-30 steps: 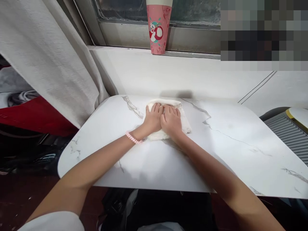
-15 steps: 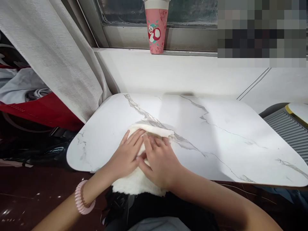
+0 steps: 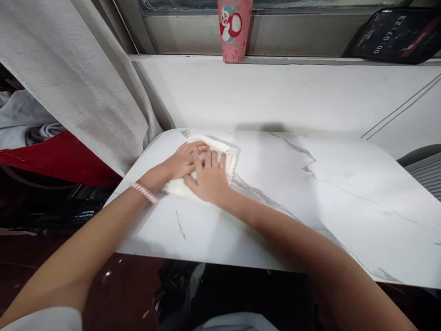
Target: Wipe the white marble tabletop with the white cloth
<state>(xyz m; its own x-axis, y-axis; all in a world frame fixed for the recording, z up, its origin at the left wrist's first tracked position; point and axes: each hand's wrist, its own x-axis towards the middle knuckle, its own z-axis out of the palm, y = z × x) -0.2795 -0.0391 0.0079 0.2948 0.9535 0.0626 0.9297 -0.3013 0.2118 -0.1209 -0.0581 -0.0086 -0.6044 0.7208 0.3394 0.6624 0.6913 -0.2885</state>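
Note:
A cream-white cloth point(image 3: 179, 187) lies flat on the white marbled table point(image 3: 275, 179), toward its far left part. My left hand point(image 3: 184, 161) presses on the cloth's left side with the fingers stretched forward. Beside it, my right hand point(image 3: 210, 177) rests flat on the cloth with its fingers spread. The two hands touch or nearly touch at the right thumb. Parts of the cloth are hidden under both palms. A pink coiled band point(image 3: 144, 192) circles my left wrist.
On the window ledge stand a pink cup point(image 3: 235, 30) and a phone point(image 3: 396, 34) showing a timer. A light curtain point(image 3: 79, 82) hangs at the left, beside a red fabric item point(image 3: 65, 158). A grey ribbed object point(image 3: 427, 172) stands at the right.
Both hands have pushed the cloth forward across the table, away from the front edge toward the wall. My arms are now stretched out further, and the view has shifted slightly.

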